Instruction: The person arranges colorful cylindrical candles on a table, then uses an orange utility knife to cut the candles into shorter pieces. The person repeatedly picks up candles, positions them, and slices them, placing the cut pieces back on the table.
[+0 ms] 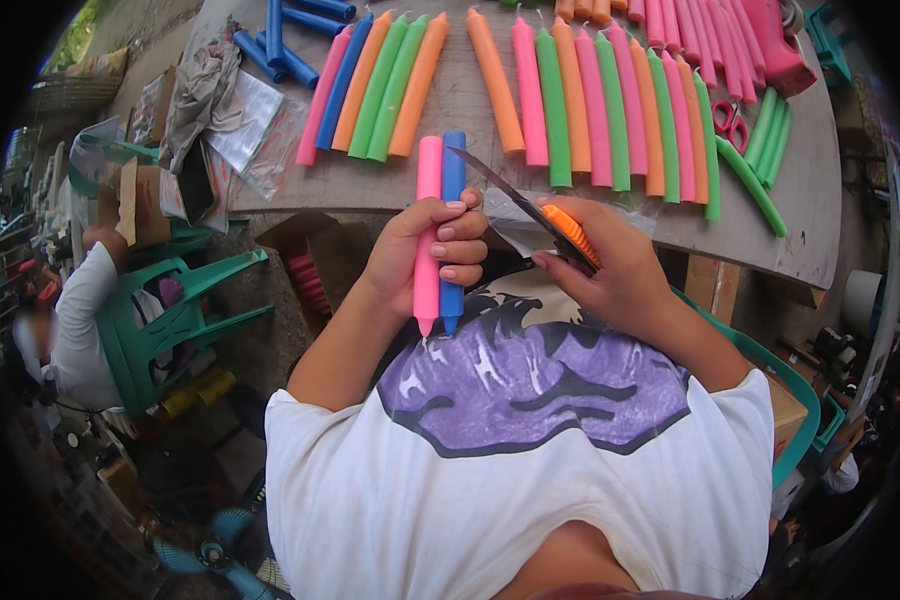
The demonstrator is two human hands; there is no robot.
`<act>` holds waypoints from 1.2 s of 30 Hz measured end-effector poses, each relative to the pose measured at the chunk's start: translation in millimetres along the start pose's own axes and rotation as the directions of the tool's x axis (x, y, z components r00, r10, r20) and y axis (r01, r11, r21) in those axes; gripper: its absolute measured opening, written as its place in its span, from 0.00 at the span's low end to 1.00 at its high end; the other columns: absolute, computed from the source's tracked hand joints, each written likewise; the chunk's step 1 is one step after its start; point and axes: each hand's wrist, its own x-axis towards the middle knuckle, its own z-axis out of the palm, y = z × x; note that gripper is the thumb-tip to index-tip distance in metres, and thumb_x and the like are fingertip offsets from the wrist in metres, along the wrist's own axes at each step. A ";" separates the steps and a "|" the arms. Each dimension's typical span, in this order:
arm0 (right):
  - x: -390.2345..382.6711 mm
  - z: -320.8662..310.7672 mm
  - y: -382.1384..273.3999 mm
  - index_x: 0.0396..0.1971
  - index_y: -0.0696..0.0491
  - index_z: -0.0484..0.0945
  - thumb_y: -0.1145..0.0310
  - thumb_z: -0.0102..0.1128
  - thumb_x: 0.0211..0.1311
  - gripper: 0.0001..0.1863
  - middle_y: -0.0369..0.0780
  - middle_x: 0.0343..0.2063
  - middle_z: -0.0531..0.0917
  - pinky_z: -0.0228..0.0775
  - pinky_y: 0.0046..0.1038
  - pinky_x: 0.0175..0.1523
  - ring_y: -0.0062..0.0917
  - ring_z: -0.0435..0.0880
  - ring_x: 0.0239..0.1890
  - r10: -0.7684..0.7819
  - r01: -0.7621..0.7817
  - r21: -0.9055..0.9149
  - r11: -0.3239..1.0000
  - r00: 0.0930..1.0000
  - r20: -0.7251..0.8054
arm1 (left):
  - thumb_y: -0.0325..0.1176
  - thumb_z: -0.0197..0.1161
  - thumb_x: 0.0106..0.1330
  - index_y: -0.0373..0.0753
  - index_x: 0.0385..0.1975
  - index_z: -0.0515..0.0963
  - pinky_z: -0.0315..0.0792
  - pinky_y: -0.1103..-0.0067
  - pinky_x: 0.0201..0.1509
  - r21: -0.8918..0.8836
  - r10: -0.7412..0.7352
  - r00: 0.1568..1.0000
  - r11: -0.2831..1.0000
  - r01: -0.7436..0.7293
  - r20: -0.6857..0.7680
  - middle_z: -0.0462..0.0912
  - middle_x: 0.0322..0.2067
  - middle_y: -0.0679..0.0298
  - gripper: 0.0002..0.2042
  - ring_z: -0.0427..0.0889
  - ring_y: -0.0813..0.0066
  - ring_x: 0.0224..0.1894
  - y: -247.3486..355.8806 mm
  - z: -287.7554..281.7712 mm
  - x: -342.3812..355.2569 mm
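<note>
My left hand [425, 250] is closed around a pink candle [429, 165] and a blue candle [451, 305] side by side, both with their wicked, tapered ends pointing down toward my shirt. In my right hand [605, 275] is a knife with a long dark blade [500, 180] and an orange-and-black handle [567, 232]. The blade slants up to the left over the blue candle's flat upper end; I cannot tell whether it touches. Just beyond my hands, rows of pink, orange, green and blue candles [530, 90] lie on the grey table [270, 190].
Loose blue candles [260, 55], cloth [205, 85] and plastic bags [250, 140] lie at the table's left, red scissors [732, 130] at its right. Below are a cardboard box [320, 255], green chairs [165, 320] and a fan [215, 550]. A person in a white sleeve [80, 320] is at the left.
</note>
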 end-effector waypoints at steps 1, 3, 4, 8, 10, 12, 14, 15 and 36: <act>1.0 2.1 -0.1 0.55 0.55 0.74 0.72 0.71 0.56 0.26 0.46 0.45 0.82 0.75 0.31 0.49 0.38 0.85 0.45 -0.018 0.018 0.003 1.000 1.000 -0.005 | 0.30 0.48 0.73 0.40 0.42 0.67 0.64 0.83 0.22 -0.025 0.029 0.999 0.999 -0.029 0.020 0.64 0.23 0.73 0.04 0.63 0.86 0.20 -1.1 0.3 0.8; 0.9 3.9 1.9 0.53 0.56 0.74 0.72 0.72 0.55 0.25 0.46 0.44 0.82 0.75 0.31 0.50 0.37 0.84 0.45 -0.044 0.044 0.004 0.999 0.999 -0.001 | 0.30 0.48 0.73 0.40 0.42 0.67 0.63 0.83 0.22 -0.038 0.057 0.998 0.998 -0.056 0.005 0.64 0.23 0.73 0.04 0.63 0.86 0.20 -0.6 0.6 3.3; 0.7 4.4 3.6 0.53 0.56 0.74 0.72 0.72 0.55 0.25 0.45 0.44 0.82 0.75 0.30 0.50 0.36 0.84 0.45 -0.054 0.054 0.003 0.999 0.998 0.011 | 0.30 0.48 0.73 0.40 0.42 0.67 0.63 0.83 0.22 -0.044 0.073 0.997 0.996 -0.073 -0.004 0.64 0.23 0.73 0.04 0.63 0.86 0.20 -0.2 0.8 3.9; -1.0 4.9 6.0 0.53 0.56 0.74 0.72 0.71 0.55 0.24 0.45 0.44 0.82 0.75 0.30 0.50 0.37 0.84 0.45 -0.068 0.069 -0.007 0.998 0.997 0.041 | 0.30 0.48 0.72 0.40 0.42 0.67 0.63 0.83 0.23 -0.067 0.102 0.995 0.993 -0.101 0.000 0.65 0.23 0.73 0.04 0.64 0.86 0.20 -0.3 -0.6 4.0; -0.9 4.2 5.8 0.53 0.56 0.75 0.72 0.71 0.55 0.24 0.45 0.44 0.82 0.75 0.31 0.49 0.37 0.84 0.45 -0.066 0.066 -0.008 0.998 0.997 0.049 | 0.30 0.48 0.72 0.40 0.41 0.67 0.63 0.84 0.23 -0.070 0.113 0.994 0.991 -0.113 -0.007 0.65 0.23 0.73 0.04 0.64 0.86 0.20 -0.8 1.2 4.1; -1.1 4.2 6.2 0.53 0.56 0.75 0.72 0.71 0.55 0.24 0.45 0.44 0.82 0.75 0.31 0.49 0.38 0.84 0.45 -0.064 0.064 -0.005 0.998 0.997 0.051 | 0.30 0.48 0.71 0.40 0.41 0.67 0.63 0.84 0.23 -0.062 0.115 0.993 0.991 -0.115 0.001 0.65 0.22 0.73 0.03 0.64 0.86 0.20 0.1 0.0 5.4; -0.9 5.0 6.8 0.53 0.56 0.75 0.72 0.71 0.55 0.24 0.45 0.44 0.82 0.75 0.31 0.49 0.38 0.84 0.45 -0.065 0.065 0.001 0.998 0.997 0.047 | 0.30 0.48 0.71 0.40 0.41 0.67 0.63 0.84 0.23 -0.062 0.115 0.993 0.992 -0.114 0.005 0.65 0.22 0.73 0.03 0.64 0.86 0.20 0.7 -1.4 6.0; -1.0 5.1 7.0 0.53 0.56 0.75 0.73 0.71 0.55 0.24 0.45 0.44 0.82 0.75 0.31 0.49 0.38 0.84 0.45 -0.062 0.062 -0.001 0.998 0.997 0.048 | 0.29 0.48 0.71 0.40 0.41 0.67 0.63 0.84 0.23 -0.064 0.112 0.994 0.992 -0.112 0.006 0.65 0.22 0.73 0.03 0.64 0.86 0.20 0.8 -2.1 6.2; 9.1 -4.6 4.1 0.56 0.55 0.70 0.63 0.59 0.66 0.21 0.48 0.40 0.82 0.76 0.41 0.41 0.45 0.83 0.40 0.049 -0.022 -0.269 0.963 0.994 0.097 | 0.31 0.56 0.65 0.38 0.42 0.69 0.65 0.81 0.24 0.935 0.325 0.877 0.141 0.325 -0.354 0.71 0.26 0.68 0.09 0.69 0.82 0.21 -3.9 13.3 -17.4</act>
